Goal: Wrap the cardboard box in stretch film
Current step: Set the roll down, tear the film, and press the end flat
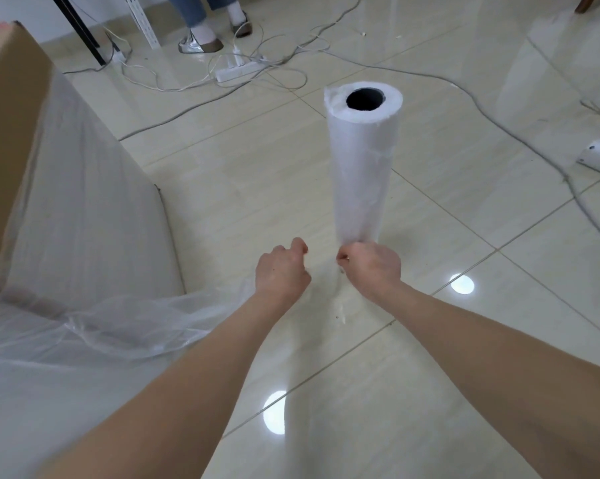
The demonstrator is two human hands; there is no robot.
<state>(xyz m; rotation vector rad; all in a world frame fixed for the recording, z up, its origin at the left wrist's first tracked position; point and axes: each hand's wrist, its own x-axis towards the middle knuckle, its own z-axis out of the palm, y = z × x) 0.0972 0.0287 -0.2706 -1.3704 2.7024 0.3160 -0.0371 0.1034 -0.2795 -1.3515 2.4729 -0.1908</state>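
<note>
A tall white roll of stretch film (pixel 360 164) stands upright on the tiled floor, its dark core hole facing up. At the foot of the roll, my right hand (pixel 372 266) pinches the film. My left hand (pixel 283 267) is a little to its left, fingers curled on the clear film (pixel 146 326) that stretches from the roll towards the box. The large cardboard box (pixel 11 133) fills the left side; its near faces are covered in cloudy film, and its top left part is bare brown cardboard.
A white power strip (pixel 238 70) and several loose cables (pixel 481 112) lie on the floor behind the roll. A person's feet (pixel 205 39) stand at the back. A white perforated bar (pixel 599 159) lies at the right edge. A black pole (pixel 80 29) leans at the back left.
</note>
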